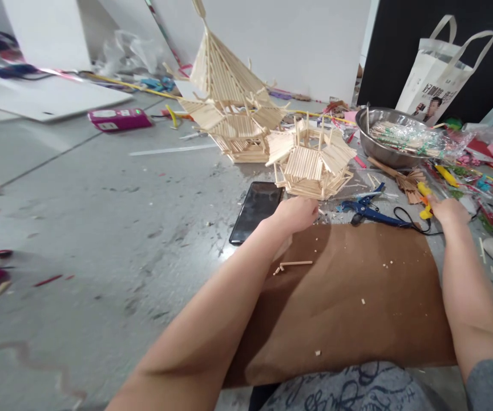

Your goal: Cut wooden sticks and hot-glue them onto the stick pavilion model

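My left hand is at the front base of the smaller wooden-stick pavilion model, its fingers curled; what they hold, if anything, is hidden. My right hand grips a yellow glue gun with an orange trigger, off to the right. Between the hands lies a blue-handled cutter. A taller stick tower with a pointed roof stands behind the smaller model. On the brown board before me rest a thin wooden stick and several tiny cut bits.
A black phone lies left of the board. To the right, a metal bowl contains wrapped sticks, with a white tote bag behind it. A folding fan and cluttered craft supplies lie near my right hand. A magenta device sits far left.
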Motion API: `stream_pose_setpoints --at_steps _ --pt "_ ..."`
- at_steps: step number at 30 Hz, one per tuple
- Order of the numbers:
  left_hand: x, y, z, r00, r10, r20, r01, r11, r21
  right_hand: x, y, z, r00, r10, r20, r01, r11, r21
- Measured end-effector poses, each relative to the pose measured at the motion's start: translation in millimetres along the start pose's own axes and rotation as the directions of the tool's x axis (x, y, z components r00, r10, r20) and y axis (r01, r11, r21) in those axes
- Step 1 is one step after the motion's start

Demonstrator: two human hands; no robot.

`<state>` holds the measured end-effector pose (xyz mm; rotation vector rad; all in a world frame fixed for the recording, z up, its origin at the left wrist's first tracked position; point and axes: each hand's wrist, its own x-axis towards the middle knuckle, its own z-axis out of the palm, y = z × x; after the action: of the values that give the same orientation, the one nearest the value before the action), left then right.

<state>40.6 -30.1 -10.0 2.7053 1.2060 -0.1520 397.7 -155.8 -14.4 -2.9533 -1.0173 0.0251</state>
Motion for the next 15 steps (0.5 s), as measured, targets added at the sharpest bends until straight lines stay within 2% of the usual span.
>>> stream_pose_setpoints --at_steps 2,3,6,8,9,10,12,15 --pt "-1.8 5.1 -0.7 1.0 0.023 -0.003 -0.023 1.0 0.002 -5.2 -7.9 -9.2 0.998 0.048 -0.028 -0.049 0.998 -0.038" --pt "-2.5 7.9 -0.7 0.999 0.035 -0.002 -0.034 0.999 0.004 -7.3 -15.6 -14.1 0.999 0.019 -0.039 -0.021 0.999 -0.048" --pt "-3.7 15.9 0.5 0.998 0.059 0.0 -0.059 0.998 0.002 -9.6 -53.2 -25.6 0.974 -0.22 -0.053 0.219 0.975 -0.026" --pt "-3.6 20.0 2.3 0.997 0.076 -0.017 -0.076 0.997 -0.006 -6.1 -85.4 -27.4 0.9 -0.426 -0.091 0.429 0.903 0.018" --pt "-3.3 21.3 3.4 0.996 0.087 -0.027 -0.087 0.996 -0.011 -2.8 -101.3 -26.2 0.87 -0.485 -0.086 0.488 0.872 0.03" --pt "-3.0 22.2 4.5 0.994 0.099 -0.037 -0.099 0.995 -0.017 1.3 -115.9 -23.9 0.855 -0.516 -0.049 0.517 0.855 0.033" --pt "-2.2 22.7 6.9 0.992 0.117 -0.054 -0.119 0.992 -0.034 11.0 -139.3 -16.7 0.869 -0.495 0.021 0.494 0.869 0.031" --pt "-1.0 21.8 10.2 0.987 0.137 -0.085 -0.142 0.988 -0.055 25.0 -158.0 -5.2 0.884 -0.459 0.085 0.457 0.888 0.036"
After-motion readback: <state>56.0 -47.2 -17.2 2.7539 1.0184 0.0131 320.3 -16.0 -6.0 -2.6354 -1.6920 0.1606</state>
